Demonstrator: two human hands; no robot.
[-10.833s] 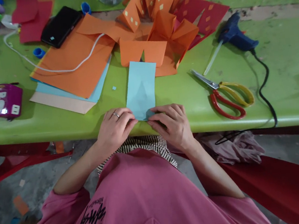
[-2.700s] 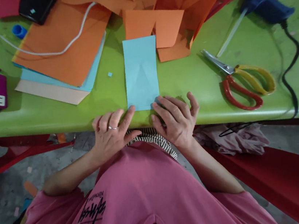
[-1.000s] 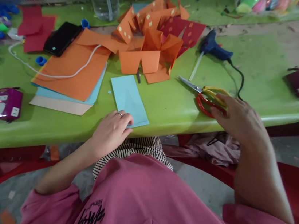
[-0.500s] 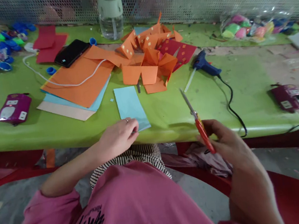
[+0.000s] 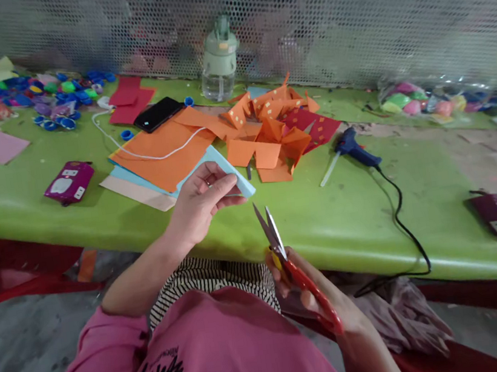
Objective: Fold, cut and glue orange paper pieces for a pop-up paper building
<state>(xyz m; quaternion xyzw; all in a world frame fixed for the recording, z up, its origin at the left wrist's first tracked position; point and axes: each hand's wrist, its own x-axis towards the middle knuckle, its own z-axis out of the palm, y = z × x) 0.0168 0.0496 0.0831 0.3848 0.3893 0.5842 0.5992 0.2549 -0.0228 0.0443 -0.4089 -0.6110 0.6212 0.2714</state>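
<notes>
Left hand [image 5: 196,208] pinching the light blue paper [image 5: 229,179] lifted just off the green surface [image 5: 348,215], right hand [image 5: 310,290] gripping scissors [image 5: 285,254] with blades slightly parted just below the paper: best held taut and fed deep between the blades.

Left hand [image 5: 200,201]: I raise it over the table edge, fingers pinched on the blue paper, thumb on top, ring showing.
Left arm: my bare forearm runs down and left to a pink sleeve.
Right hand [image 5: 317,293]: I hold it low near my lap, fingers in the scissors' handles, blades slightly parted and pointing up towards my left hand.
Right arm: my forearm leaves the frame at the bottom.
</notes>
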